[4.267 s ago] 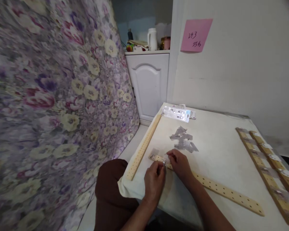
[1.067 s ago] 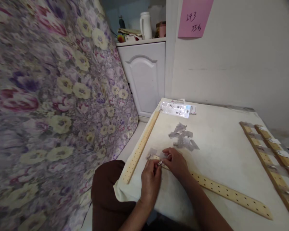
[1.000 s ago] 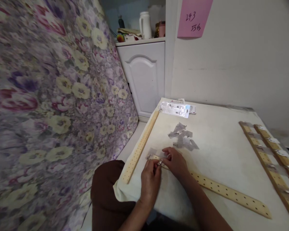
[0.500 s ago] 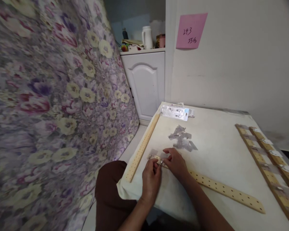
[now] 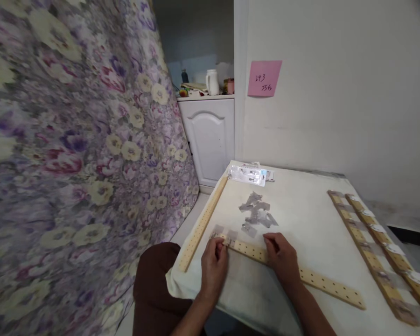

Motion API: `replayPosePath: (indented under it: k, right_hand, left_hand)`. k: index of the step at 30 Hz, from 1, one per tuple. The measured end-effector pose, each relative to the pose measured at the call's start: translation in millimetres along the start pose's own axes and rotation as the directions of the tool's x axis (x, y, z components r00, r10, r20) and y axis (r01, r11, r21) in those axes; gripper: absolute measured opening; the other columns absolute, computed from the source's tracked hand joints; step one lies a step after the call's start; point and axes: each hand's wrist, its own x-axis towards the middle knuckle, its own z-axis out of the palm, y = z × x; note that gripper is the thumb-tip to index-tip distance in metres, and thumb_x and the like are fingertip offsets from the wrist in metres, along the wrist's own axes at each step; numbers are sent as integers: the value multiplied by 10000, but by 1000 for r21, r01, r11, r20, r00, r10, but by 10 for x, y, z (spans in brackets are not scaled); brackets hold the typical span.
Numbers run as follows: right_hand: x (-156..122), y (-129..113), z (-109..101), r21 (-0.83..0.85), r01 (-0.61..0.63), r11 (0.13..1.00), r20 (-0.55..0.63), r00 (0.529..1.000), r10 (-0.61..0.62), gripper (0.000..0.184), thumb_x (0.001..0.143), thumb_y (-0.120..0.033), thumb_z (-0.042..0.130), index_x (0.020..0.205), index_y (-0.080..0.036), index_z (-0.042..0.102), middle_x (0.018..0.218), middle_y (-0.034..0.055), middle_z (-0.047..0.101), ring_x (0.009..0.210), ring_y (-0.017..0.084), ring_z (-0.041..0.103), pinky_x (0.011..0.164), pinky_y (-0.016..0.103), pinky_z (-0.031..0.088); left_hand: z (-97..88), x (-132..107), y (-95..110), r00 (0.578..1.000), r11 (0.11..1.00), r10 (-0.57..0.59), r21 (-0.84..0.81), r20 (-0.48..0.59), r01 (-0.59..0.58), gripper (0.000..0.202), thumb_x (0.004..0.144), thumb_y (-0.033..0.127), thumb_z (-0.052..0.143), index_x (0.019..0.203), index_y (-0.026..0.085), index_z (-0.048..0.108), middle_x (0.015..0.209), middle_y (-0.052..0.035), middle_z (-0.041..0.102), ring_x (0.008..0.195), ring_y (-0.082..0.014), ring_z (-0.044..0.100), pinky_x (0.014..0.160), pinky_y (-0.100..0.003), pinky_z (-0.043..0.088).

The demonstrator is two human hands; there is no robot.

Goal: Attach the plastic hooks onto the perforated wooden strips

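Observation:
A pale wooden strip with rows of holes [image 5: 331, 283] lies slantwise along the near part of the table. My left hand [image 5: 214, 266] is closed at its left end, thumb and fingertips pinching the near edge. Just beyond those fingers, two small metal clips with clear plastic pieces [image 5: 230, 239] sit on the strip. My right hand [image 5: 283, 259] hovers over the strip's middle and covers part of it. Its fingertips are pinched together; whether anything is between them is hidden. Beyond the strip lies a pile of clear plastic pieces [image 5: 257, 212], with one loose piece [image 5: 249, 229] nearer to me.
Another perforated strip [image 5: 203, 225] runs along the table's left edge. At the back lies a clear blister pack [image 5: 243, 174]. Two strips carrying tags [image 5: 357, 232] lie on the right. A floral curtain [image 5: 91, 186] hangs left; a white cabinet [image 5: 210, 140] stands behind.
My right hand has moved right, away from the second clip, to above the strip's middle. My left hand stays by the strip's left end. The whole view has tilted upward.

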Motion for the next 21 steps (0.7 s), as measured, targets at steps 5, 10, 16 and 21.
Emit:
replayPosePath:
  k: [5,10,16,21]
  right_hand:
    - [-62,140,-139,33,-94,995,-116,989,97,202,867,-344,483,922,-204,618,883,60,676,784,195,621,726,317,492]
    - [-52,101,-77,88,-57,994,-62,996,63,191,880,-333,464,897,-204,604,847,51,664,775,192,614,719,308,483]
    - [-40,122,-67,134,-36,990,-40,998,42,177,883,-308,455,895,-200,594,842,55,666,762,188,616,716,301,483]
    - [-31,130,-51,149,-52,988,-24,998,57,179,878,-293,450,880,-198,603,829,48,672,750,180,623,713,286,482]
  left_hand:
    - [-7,98,258,987,986,128,91,101,-138,162,888,243,403,929,210,557,814,-15,576,741,-168,568,686,-275,458]
    - [192,516,548,936,920,218,261,276,-291,208,817,121,437,934,210,584,939,-48,609,920,-196,559,802,-299,426]
    - [539,862,604,898,789,129,504,421,-350,183,770,82,483,795,187,631,822,-89,649,856,-234,586,777,-343,390]
    - [579,879,600,877,697,74,604,475,-386,206,825,103,438,823,180,630,833,-98,667,846,-232,599,786,-355,368]
